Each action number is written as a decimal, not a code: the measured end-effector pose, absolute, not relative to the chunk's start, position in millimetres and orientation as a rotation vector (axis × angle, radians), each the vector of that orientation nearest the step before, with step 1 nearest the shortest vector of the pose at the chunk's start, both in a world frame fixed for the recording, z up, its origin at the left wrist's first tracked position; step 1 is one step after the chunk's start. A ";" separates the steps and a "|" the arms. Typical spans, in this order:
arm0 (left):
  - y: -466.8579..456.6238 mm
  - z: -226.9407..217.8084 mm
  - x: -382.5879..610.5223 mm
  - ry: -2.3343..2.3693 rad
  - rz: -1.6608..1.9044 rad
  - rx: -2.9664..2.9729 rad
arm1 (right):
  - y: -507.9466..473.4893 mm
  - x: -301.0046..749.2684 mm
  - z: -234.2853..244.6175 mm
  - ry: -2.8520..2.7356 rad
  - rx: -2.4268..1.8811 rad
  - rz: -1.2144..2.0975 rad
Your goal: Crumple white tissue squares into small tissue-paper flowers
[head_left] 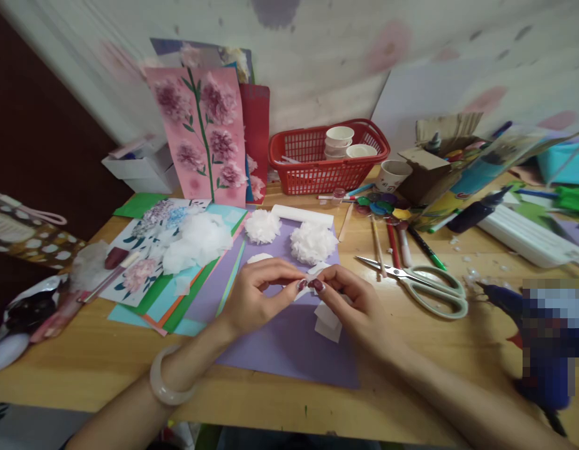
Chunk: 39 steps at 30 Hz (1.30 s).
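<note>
My left hand (259,297) and my right hand (355,303) meet over a purple sheet (294,356), thumbs and fingertips pinched together. Between them is a small piece of white paper (318,269), mostly covered by the fingers. Small white paper squares (327,324) lie under my right hand. Just beyond the hands rest two ruffled white paper flowers, one on the left (262,226) and a fuller one on the right (312,242). A third white shape (260,257) is partly hidden behind my left hand. A white paper roll (302,215) lies behind the flowers.
At left, a heap of thin white paper (198,240) sits on coloured sheets (177,319). Scissors (411,281), pens and a blue glue gun (547,350) lie to the right. Behind stand a pink flower picture (200,137), a red basket (317,172) and a cardboard box (430,181).
</note>
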<state>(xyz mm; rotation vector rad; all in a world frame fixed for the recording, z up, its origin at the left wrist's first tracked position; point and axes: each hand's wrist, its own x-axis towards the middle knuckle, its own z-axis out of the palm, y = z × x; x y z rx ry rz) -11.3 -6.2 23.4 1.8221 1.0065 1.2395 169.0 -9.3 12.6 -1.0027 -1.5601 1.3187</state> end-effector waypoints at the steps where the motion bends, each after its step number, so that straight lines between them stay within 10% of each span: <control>1: -5.5 22.7 -10.7 1.011 1.254 1.829 | -9.5 168.9 12.7 -1.560 -1.006 1.317; 39: -8.9 14.9 -8.5 1.039 1.208 1.661 | -10.8 168.4 11.2 -1.678 -1.061 1.135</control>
